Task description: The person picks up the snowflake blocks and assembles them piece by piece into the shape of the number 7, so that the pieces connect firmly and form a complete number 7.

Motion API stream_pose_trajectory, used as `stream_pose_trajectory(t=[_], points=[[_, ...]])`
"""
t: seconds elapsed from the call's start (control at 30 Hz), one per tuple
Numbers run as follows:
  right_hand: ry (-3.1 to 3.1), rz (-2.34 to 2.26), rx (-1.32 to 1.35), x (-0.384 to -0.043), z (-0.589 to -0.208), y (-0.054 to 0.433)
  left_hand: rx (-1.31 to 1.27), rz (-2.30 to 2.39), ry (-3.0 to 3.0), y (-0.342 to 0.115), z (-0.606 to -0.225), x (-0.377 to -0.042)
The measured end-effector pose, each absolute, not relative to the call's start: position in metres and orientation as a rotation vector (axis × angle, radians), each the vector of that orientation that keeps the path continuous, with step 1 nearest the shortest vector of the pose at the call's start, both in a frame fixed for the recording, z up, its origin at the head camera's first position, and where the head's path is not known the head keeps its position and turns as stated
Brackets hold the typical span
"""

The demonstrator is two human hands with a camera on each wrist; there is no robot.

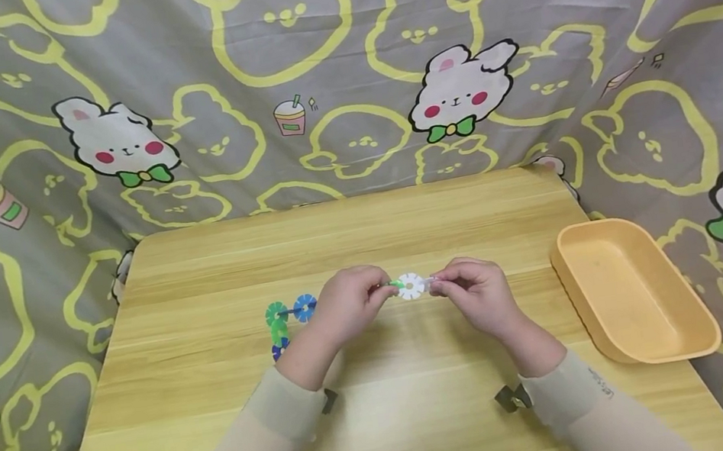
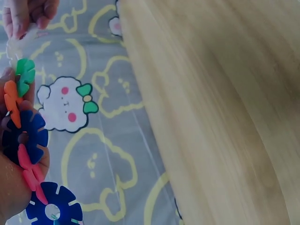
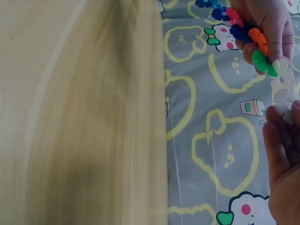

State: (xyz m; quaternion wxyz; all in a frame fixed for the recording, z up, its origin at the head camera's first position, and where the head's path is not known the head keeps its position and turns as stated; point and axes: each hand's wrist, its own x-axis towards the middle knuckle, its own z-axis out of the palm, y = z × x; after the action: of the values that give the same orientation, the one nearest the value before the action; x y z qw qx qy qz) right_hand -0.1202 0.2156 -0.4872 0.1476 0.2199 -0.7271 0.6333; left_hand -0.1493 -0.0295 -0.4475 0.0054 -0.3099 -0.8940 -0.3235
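My left hand pinches a chain of slotted plastic snowflake discs near its green disc. Down the chain in the left wrist view come an orange disc, a dark blue disc, a pink disc and another dark blue disc. A white disc stands between the hands, edge to edge with the green one. On its other side, my right hand pinches a pale translucent disc against it. Whether those two are slotted together, I cannot tell.
Green discs and blue discs of the chain trail left of the left hand, over the wooden table. An orange-yellow plastic bin stands at the table's right edge. A patterned grey curtain surrounds the table.
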Motion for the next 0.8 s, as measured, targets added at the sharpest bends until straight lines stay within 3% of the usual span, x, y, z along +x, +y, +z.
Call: stream_pose_trajectory(t=[0.43, 0.8], points=[[-2.211, 1.568, 0.752, -0.122, -0.482, 0.22, -1.02, -1.061, -2.744, -0.029, -0.455, -0.146], [-2.181, 1.628, 0.726, -0.112, -0.498, 0.214, -1.09, -0.972, -2.802, -0.029, -0.457, -0.146]])
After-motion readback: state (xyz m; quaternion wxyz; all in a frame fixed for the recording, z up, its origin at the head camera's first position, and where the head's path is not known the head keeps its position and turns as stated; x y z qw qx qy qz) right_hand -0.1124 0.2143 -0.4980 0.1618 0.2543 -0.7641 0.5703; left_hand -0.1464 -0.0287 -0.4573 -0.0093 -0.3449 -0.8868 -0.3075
